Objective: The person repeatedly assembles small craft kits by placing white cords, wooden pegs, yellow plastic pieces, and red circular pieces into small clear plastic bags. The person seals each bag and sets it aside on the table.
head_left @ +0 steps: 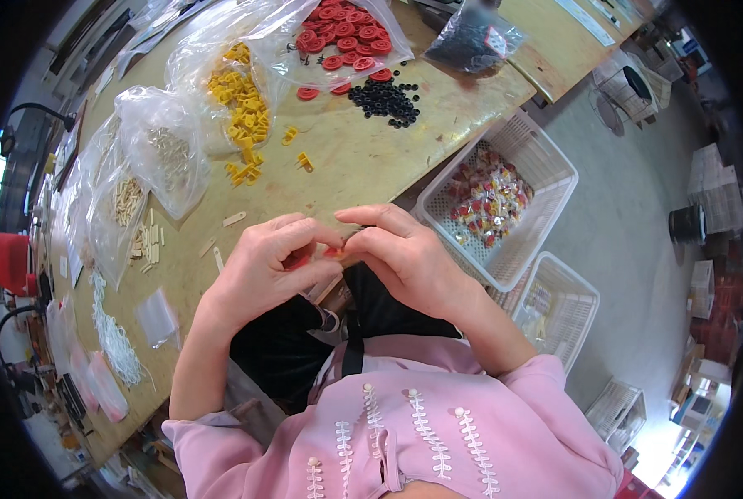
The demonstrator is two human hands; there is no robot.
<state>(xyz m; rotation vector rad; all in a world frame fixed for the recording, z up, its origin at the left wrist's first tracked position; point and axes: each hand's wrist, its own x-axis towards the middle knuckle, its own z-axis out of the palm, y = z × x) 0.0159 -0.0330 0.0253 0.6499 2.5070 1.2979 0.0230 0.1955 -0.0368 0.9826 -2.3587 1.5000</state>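
Observation:
My left hand (271, 264) and my right hand (404, 254) meet over the table's near edge, fingertips pinched together. Between them is a small red plastic piece (333, 251), mostly hidden by the fingers. More red shows inside the curl of my left hand, too covered to tell its shape. Just beyond the left hand lie a few flat cream strips (234, 219). Farther off are loose yellow plastic parts (251, 125), red plastic discs (346, 37) spilling from a clear bag, and a heap of small black rings (384, 101).
At right stands a white plastic basket (567, 179) holding small bagged red and yellow items, with another basket (583, 303) nearer. Leftward lie clear bags (159, 141), cream sticks (145, 243), white strings (112, 333) and flat clear bags (157, 318). A dark-filled bag (471, 41) sits far right.

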